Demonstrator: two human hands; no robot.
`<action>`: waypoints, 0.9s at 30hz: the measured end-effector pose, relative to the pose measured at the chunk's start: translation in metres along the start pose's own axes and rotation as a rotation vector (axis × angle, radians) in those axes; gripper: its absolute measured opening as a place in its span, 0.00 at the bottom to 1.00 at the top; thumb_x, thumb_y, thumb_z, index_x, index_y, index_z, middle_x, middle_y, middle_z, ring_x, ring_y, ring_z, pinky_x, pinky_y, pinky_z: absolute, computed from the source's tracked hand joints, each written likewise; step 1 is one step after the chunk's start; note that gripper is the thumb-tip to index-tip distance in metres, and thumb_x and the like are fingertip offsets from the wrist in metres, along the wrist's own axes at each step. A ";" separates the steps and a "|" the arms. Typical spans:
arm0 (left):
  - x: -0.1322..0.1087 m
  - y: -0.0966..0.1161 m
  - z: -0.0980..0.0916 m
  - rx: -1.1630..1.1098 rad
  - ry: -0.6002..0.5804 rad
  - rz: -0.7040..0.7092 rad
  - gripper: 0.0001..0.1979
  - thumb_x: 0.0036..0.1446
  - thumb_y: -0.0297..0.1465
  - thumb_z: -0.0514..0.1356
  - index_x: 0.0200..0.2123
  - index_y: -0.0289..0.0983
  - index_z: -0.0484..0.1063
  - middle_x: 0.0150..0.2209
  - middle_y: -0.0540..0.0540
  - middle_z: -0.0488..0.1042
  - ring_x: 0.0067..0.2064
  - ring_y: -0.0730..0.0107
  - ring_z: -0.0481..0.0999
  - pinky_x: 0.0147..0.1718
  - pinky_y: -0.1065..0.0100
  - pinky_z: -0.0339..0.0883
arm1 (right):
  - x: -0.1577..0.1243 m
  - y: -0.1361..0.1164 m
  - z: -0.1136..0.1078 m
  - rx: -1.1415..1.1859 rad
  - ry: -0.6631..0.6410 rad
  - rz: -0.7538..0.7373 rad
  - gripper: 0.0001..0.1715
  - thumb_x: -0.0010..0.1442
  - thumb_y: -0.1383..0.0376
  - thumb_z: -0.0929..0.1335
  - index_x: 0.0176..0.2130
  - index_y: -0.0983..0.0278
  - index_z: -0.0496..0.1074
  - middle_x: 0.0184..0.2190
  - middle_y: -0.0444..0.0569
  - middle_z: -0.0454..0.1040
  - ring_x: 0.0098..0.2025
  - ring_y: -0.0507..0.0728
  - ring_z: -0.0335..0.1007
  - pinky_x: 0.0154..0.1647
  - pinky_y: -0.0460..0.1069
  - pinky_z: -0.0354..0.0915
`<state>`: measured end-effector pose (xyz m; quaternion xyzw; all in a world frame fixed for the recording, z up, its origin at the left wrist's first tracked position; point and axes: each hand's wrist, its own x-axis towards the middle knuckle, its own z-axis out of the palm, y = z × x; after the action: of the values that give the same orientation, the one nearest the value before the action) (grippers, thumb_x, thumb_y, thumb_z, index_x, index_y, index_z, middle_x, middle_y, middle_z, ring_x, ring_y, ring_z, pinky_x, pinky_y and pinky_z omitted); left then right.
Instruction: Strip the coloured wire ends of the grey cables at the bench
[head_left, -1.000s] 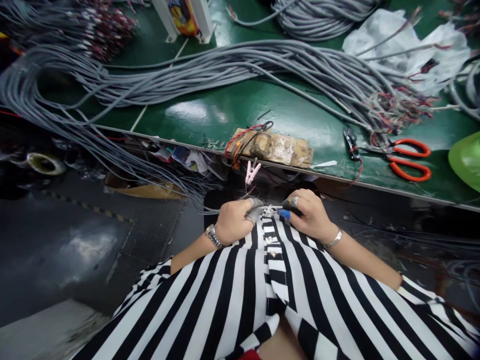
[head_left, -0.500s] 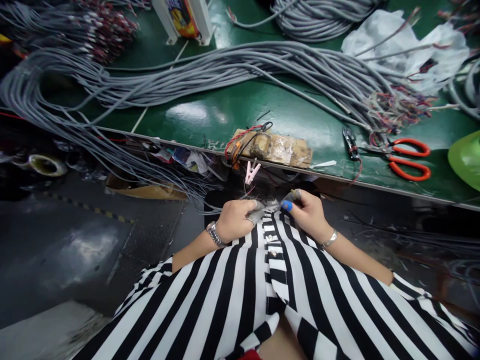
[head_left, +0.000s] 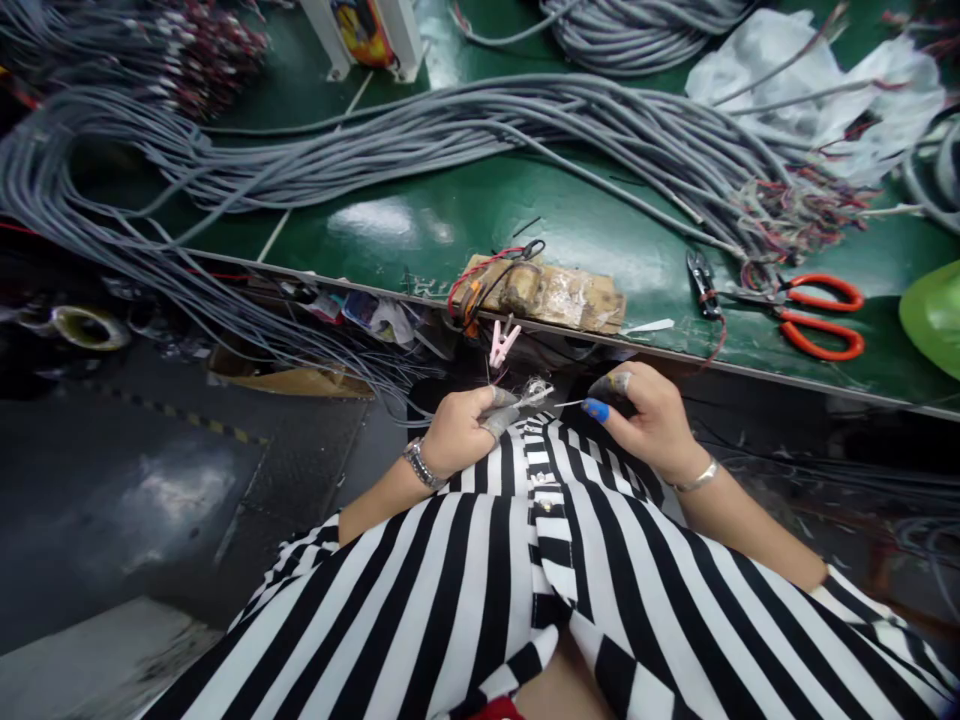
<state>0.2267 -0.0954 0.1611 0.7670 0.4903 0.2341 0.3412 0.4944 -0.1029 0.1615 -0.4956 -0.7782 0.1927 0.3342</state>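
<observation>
Fingers (head_left: pixel 501 421) pinched, both hands.
Left hand (head_left: pixel 457 432): frayed cable end (head_left: pixel 535 397), long axis rightward, slightly away; right hand (head_left: pixel 660 418): thin strand (head_left: pixel 570 403), pointing left.

Crumpled plastic bag (head_left: pixel 757 55) on green table (head_left: pixel 375 240)

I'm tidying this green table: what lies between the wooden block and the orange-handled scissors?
The head view shows a thin white strip and small dark cutters there.

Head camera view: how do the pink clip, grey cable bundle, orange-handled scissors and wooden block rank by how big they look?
1. Grey cable bundle, by far the largest.
2. Wooden block and orange-handled scissors: too close in overall size to rank.
3. Pink clip, the smallest.
</observation>
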 end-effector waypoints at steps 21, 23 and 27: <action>-0.004 0.007 0.000 0.266 0.000 0.182 0.09 0.57 0.33 0.58 0.31 0.36 0.75 0.25 0.47 0.75 0.27 0.71 0.74 0.28 0.71 0.62 | 0.018 -0.015 0.020 -0.210 -0.152 -0.126 0.11 0.59 0.62 0.65 0.27 0.63 0.65 0.27 0.49 0.66 0.30 0.55 0.58 0.32 0.50 0.54; -0.004 0.008 -0.001 0.239 -0.004 0.145 0.08 0.57 0.33 0.58 0.32 0.35 0.75 0.25 0.47 0.76 0.27 0.71 0.74 0.28 0.72 0.63 | 0.012 -0.016 0.028 -0.102 -0.102 0.007 0.13 0.59 0.60 0.65 0.25 0.62 0.63 0.24 0.47 0.64 0.28 0.54 0.58 0.29 0.49 0.55; -0.005 0.009 -0.004 0.193 -0.028 0.107 0.08 0.57 0.32 0.58 0.36 0.36 0.75 0.28 0.47 0.77 0.29 0.70 0.76 0.30 0.72 0.65 | 0.001 -0.018 0.044 0.111 -0.079 0.236 0.13 0.59 0.59 0.66 0.27 0.62 0.64 0.24 0.45 0.66 0.27 0.52 0.61 0.28 0.47 0.57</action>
<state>0.2267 -0.1012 0.1702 0.8247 0.4639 0.1929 0.2597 0.4511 -0.1091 0.1424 -0.5566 -0.7151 0.2926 0.3052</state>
